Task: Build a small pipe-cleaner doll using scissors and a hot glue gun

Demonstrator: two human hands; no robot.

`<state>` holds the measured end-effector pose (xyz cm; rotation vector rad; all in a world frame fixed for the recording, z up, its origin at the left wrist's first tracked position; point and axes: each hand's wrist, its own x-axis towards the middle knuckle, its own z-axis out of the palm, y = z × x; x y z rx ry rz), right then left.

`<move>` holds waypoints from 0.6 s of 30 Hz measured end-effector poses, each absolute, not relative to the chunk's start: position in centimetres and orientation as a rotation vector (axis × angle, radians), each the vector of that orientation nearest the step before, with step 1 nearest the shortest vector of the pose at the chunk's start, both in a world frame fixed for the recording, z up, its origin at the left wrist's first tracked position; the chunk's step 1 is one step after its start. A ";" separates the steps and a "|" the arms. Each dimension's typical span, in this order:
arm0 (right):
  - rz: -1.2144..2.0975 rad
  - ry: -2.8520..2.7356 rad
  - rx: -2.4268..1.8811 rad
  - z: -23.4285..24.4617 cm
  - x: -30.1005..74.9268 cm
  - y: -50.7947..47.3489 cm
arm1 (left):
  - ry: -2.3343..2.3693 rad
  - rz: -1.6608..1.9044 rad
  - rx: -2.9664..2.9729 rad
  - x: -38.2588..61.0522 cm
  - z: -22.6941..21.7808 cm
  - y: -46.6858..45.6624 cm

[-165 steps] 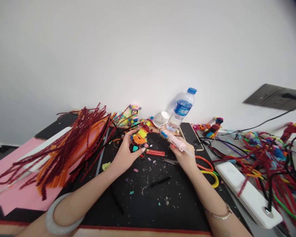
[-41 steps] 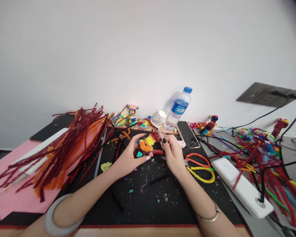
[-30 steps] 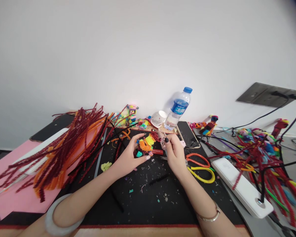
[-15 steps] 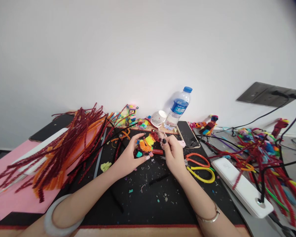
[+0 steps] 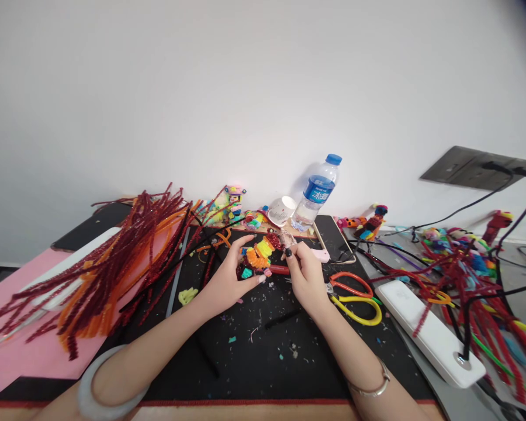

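Observation:
A small pipe-cleaner figure (image 5: 259, 255), with orange and yellow bands, teal and pink bits and a glittery red end, sits in my left hand (image 5: 232, 273). The fingers curve behind it and the thumb reaches along its near side. My right hand (image 5: 305, 275) is closed in a pinch just right of the red end. What lies between its fingertips is too small to make out. Behind the fingers is a pale pink, shiny piece (image 5: 288, 238), and a pink handle (image 5: 321, 255) shows past the knuckles. Scissors (image 5: 355, 298) with red and yellow handles lie beside my right wrist.
Red and orange pipe cleaners (image 5: 127, 263) are heaped at left. A water bottle (image 5: 316, 196), a paper cup (image 5: 282, 210) and a phone (image 5: 334, 237) are at the back. A white power strip (image 5: 429, 333) lies right, beside more pipe cleaners (image 5: 477, 280). Scraps dot the black mat (image 5: 263, 368).
My right hand has shifted slightly and its thumb has moved a little left and down. The figure has turned a little in my left hand, which stays in place.

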<state>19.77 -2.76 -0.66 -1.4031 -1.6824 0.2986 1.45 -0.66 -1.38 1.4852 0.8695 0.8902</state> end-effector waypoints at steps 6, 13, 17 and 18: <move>0.382 -1.669 -1.409 -0.8 19.7 -2.8 | 0.853 0.934 1.487 1.5 -1.7 -0.5; 0.407 -1.654 -1.382 -0.7 19.6 -2.8 | 0.889 0.950 1.492 1.3 -2.0 -0.3; 0.401 -1.635 -1.360 -0.7 19.5 -2.9 | 0.872 0.953 1.499 1.4 -2.0 -0.4; 0.399 -1.629 -1.363 -0.8 19.5 -2.9 | 0.869 0.944 1.497 1.4 -2.0 -0.4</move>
